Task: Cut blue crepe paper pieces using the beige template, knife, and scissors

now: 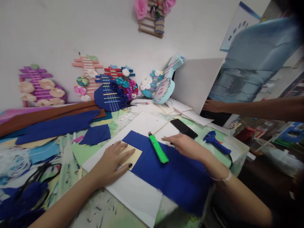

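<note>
My left hand [115, 164] is lying palm-down, fingers [127, 154] spreading; nearer the surface's [113, 209] right edge, my right hand [184, 145] is extending its index finger [168, 139] while the others are curling under.

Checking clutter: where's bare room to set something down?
Bare: the near end of the white board, bordered by the left hand and blue cloth; also cloth between the green cutter and right hand. Crowded: the left, with cloth strips.

Left hand [112, 164]: thumbnail [130, 165] coated in dark, glossy polish
Right wrist [219, 174]: thin, pale, rounded bracelet [229, 176], its material unclear
Forearms [78, 193]: slender, bare along their visible length
</note>
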Action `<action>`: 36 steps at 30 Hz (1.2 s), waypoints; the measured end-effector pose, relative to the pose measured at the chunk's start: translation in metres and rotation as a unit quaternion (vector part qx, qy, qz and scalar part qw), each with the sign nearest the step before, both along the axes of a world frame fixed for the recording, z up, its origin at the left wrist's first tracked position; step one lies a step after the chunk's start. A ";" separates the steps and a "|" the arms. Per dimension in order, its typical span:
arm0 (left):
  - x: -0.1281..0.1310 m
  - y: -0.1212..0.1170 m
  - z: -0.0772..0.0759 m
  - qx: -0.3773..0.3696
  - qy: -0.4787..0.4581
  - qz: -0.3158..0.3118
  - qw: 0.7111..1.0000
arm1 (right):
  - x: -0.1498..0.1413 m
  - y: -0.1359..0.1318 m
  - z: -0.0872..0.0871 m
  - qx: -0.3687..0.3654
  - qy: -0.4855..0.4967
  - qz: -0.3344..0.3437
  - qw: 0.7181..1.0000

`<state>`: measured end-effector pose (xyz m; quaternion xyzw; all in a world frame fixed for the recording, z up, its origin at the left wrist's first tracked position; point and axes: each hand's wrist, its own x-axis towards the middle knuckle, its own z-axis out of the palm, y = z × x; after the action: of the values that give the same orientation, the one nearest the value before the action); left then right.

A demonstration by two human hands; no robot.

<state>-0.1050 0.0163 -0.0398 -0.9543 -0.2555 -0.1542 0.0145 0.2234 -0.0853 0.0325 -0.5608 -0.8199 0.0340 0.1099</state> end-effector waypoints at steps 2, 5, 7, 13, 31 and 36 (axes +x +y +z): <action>0.001 0.000 0.002 -0.005 0.000 -0.005 1.000 | 0.026 -0.039 0.009 0.023 0.058 -0.112 0.992; 0.001 0.000 0.003 -0.003 -0.004 -0.008 1.000 | 0.072 -0.105 0.002 0.027 0.118 -0.311 0.943; 0.001 0.000 0.002 0.000 -0.007 -0.008 1.000 | 0.097 -0.142 -0.020 -0.070 0.113 -0.402 0.906; 0.001 0.002 0.000 0.010 -0.007 -0.011 1.000 | 0.105 -0.170 -0.120 -0.276 0.212 -0.334 0.876; 0.003 -0.005 0.009 -0.015 0.008 -0.003 1.000 | 0.017 -0.112 0.007 -0.040 0.139 -0.079 0.986; 0.003 -0.006 0.010 -0.022 -0.001 -0.003 1.000 | -0.017 -0.017 0.013 0.001 0.007 0.051 0.999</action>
<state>-0.1024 0.0106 -0.0301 -0.9550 -0.2558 -0.1497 -0.0071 0.2062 -0.1020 0.0455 -0.5181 -0.8466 0.0427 0.1138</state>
